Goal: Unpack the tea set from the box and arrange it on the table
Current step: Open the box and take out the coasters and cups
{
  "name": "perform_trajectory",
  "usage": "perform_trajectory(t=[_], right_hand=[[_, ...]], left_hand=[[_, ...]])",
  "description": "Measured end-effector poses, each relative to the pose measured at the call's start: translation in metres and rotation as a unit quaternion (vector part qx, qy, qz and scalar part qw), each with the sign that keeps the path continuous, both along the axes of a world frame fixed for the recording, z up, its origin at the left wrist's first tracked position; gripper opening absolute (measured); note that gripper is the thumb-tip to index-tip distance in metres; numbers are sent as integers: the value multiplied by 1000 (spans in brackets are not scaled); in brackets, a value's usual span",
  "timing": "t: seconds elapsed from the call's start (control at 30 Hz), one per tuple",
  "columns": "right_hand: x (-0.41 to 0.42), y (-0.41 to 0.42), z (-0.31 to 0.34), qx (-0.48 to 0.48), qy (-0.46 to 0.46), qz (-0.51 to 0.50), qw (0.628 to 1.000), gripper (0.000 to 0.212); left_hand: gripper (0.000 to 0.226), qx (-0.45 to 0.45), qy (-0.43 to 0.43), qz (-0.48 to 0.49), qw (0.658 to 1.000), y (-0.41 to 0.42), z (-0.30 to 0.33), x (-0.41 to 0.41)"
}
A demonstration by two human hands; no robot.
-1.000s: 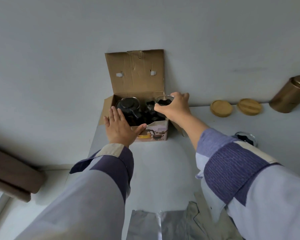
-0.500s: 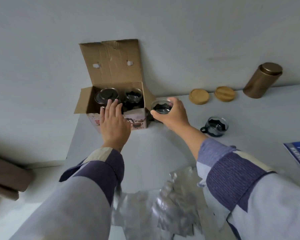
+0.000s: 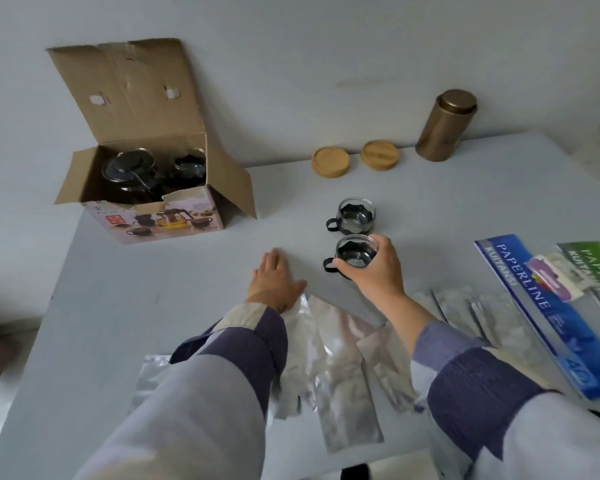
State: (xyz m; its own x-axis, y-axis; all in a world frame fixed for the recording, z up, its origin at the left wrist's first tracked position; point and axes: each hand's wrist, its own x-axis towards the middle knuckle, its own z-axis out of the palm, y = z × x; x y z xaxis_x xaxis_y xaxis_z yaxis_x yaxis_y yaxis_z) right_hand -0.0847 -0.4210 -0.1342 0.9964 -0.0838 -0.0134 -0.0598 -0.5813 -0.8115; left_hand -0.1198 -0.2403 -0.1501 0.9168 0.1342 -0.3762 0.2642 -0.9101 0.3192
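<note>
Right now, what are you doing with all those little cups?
A person is unpacking a tea set. Their right hand holds a small glass cup with a black handle just in front of a matching glass cup already on the grey table. The left hand rests flat on the table. A glass teapot is still in the open cardboard box.
</note>
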Motion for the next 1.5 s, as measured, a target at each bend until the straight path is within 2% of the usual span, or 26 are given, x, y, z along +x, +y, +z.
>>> perform_trajectory(t=[0.1,0.43,0.5,0.6,0.7,0.8,0.87,0.97,1.03,1.13,1.3,1.4,1.5], right_hand=[[1,-12,-7,3,1,-6,1000,77],[-1,-17,-17,10,8,-1,1000,81],[-2,-18,-16,19,21,2,1000,89],[-4,-21,-9,45,58,14,997,113],[-4,-22,6,16,54,27,998,119],[7,-16,26,-98,3,50,994,105],[19,-6,38,-191,-17,83,978,84],[34,21,56,-238,-5,120,964,53],[41,46,67,-246,-10,149,958,45],[51,90,79,-225,-19,200,953,45],[62,173,91,-168,-45,259,950,46],[72,221,96,-144,-78,266,950,47],[86,259,94,-161,-98,271,944,46]], left_hand=[[87,16,8,-3,1000,-1,-1,-2],[87,25,11,7,1000,1,-7,0],[87,21,12,9,1000,2,-7,0],[87,26,6,10,1000,2,-8,-1],[87,29,3,6,1000,3,-6,-1],[86,32,4,-3,999,9,-1,4],[74,51,2,-21,998,16,7,8],[53,63,-6,-39,997,32,28,15],[43,51,-62,-11,997,49,46,18],[30,29,-199,35,979,84,74,22],[26,21,-323,80,943,159,103,29],[31,68,-352,118,926,202,103,36],[46,113,-299,145,936,237,94,46]])
